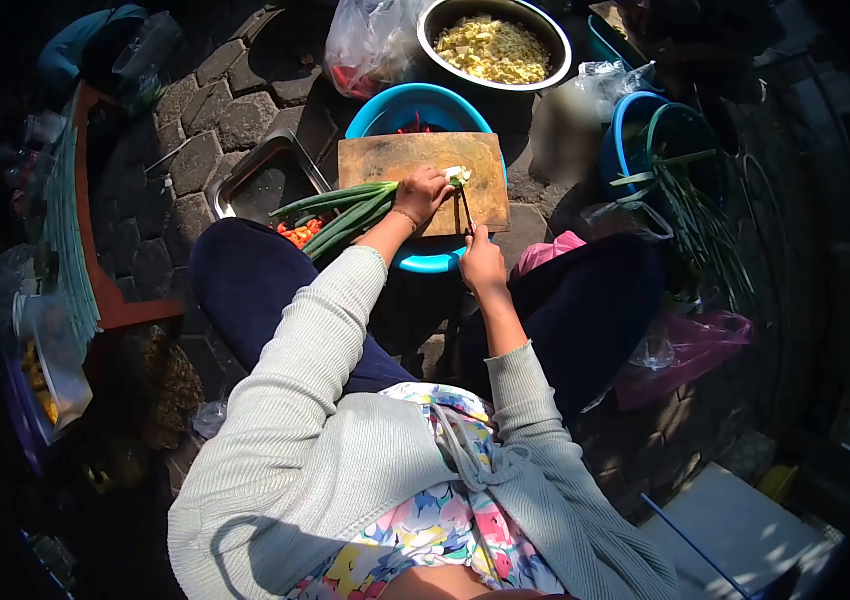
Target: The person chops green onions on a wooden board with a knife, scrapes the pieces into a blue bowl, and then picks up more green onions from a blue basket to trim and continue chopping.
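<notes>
A wooden cutting board (375, 155) lies across a blue basin (425, 96) in front of me. My left hand (423, 194) is closed round a bunch of green onions (345, 215), pressing their white ends on the board. Their green leaves trail off to the left. My right hand (483, 262) grips a knife (467, 210) by the handle, with its blade beside the white ends. A small heap of cut white pieces (457, 176) sits at the tip of the bunch. Chopped orange-red pieces (300, 233) show below the leaves, in or by a metal tray (223, 192).
A metal bowl of chopped yellowish pieces (495, 50) stands behind the basin, beside a plastic bag (370, 45). On the right are a blue bucket (617, 150), long green leaves (700, 215) and a pink bag (695, 350). More long leaves (73, 230) lie on a reddish-brown stand (135, 314) at left.
</notes>
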### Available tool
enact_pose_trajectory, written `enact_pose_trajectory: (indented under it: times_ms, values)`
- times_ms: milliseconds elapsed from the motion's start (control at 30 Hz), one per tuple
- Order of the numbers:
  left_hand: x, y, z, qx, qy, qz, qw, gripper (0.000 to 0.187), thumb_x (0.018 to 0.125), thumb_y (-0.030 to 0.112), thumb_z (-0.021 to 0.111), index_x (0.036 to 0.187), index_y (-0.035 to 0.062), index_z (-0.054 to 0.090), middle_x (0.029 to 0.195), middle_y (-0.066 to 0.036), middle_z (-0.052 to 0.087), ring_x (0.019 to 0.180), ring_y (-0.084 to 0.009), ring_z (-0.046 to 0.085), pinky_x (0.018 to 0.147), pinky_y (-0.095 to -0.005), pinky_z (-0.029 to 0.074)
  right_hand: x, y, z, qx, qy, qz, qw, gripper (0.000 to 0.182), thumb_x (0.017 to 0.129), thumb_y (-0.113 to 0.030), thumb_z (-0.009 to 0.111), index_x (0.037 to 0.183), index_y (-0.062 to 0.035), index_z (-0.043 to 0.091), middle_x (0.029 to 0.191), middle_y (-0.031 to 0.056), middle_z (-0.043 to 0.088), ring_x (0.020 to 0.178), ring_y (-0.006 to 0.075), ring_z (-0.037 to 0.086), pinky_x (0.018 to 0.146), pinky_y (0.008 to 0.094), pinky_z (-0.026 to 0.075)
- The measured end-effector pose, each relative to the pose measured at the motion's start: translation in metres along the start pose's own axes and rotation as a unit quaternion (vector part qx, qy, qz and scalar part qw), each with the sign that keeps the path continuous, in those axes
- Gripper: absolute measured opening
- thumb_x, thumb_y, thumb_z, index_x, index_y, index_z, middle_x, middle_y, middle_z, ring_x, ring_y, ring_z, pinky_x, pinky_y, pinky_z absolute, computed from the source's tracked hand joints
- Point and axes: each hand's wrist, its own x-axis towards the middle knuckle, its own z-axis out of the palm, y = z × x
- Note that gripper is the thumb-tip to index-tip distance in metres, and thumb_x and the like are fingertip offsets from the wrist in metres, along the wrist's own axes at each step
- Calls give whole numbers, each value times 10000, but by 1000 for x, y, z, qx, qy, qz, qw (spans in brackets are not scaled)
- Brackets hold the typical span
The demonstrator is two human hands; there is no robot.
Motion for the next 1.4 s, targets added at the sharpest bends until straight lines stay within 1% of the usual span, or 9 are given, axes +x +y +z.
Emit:
enact_pose_trajectory:
  times_ms: [200, 267, 333, 533, 700, 767, 1033, 1067, 1400]
  values:
    - [-2, 1, -5, -38, 5, 1, 999, 83, 692, 80, 657, 767, 51, 638, 822, -70, 619, 795, -234, 581, 683, -333, 487, 8, -17, -3, 20, 34, -30, 999, 184, 907, -224, 384, 987, -59, 395, 818, 287, 590, 810, 462, 567, 689, 534, 432]
    - [-1, 0, -3, -35, 9, 4, 999, 88, 686, 78, 659, 768, 51, 641, 823, -72, 619, 794, -236, 580, 686, -332, 487, 12, -18, -1, 30, 37, -39, 998, 188, 908, -226, 376, 987, -57, 395, 829, 298, 583, 816, 473, 555, 694, 540, 420]
    - [-2, 0, -2, -34, 11, 0, 999, 101, 673, 76, 665, 769, 52, 647, 823, -75, 620, 794, -241, 578, 691, -331, 488, 11, -20, 4, 3, 37, -25, 999, 165, 898, -204, 403, 968, -55, 397, 802, 256, 607, 785, 437, 589, 676, 522, 450]
    - [-3, -4, -1, -25, -5, -6, 1000, 93, 688, 103, 667, 772, 68, 648, 833, -58, 624, 798, -233, 577, 678, -328, 488, 34, -20, 16, 16, 36, -46, 998, 161, 892, -189, 402, 991, -63, 400, 815, 279, 596, 796, 455, 574, 689, 529, 437]
    - [-2, 1, -2, 3, 10, 0, 1000, 80, 693, 129, 675, 756, 94, 642, 838, -26, 628, 799, -212, 572, 645, -321, 490, 2, -10, 12, 11, -8, -1, 1000, 181, 898, -210, 402, 1002, -62, 400, 834, 291, 587, 819, 461, 562, 700, 535, 424]
    - [-3, 3, -3, -5, 10, -15, 1000, 74, 690, 123, 675, 749, 94, 640, 836, -24, 627, 792, -211, 568, 644, -322, 490, -6, -1, 14, -7, 2, 9, 1000, 190, 898, -218, 414, 1016, -71, 395, 808, 263, 603, 791, 444, 584, 675, 534, 441]
    - [-3, -2, -4, -41, 12, 0, 999, 102, 671, 71, 661, 773, 74, 649, 823, -43, 615, 783, -226, 558, 670, -323, 484, 4, -21, -4, 21, 36, -34, 999, 171, 891, -193, 411, 978, -46, 395, 784, 290, 587, 785, 467, 567, 681, 542, 430]
    - [-2, -1, -5, -41, 7, 0, 999, 105, 671, 67, 658, 775, 71, 650, 823, -46, 613, 783, -228, 558, 672, -324, 483, 6, -22, -5, 41, 26, -30, 998, 189, 900, -216, 393, 967, -40, 406, 833, 306, 576, 814, 481, 549, 698, 544, 413]
    - [-6, 0, 0, -38, 4, -19, 999, 90, 674, 92, 681, 756, 80, 645, 818, -49, 610, 783, -233, 568, 673, -326, 481, 24, -20, 15, 11, 33, -46, 998, 180, 889, -200, 427, 974, -44, 402, 773, 281, 591, 756, 449, 582, 660, 527, 445]
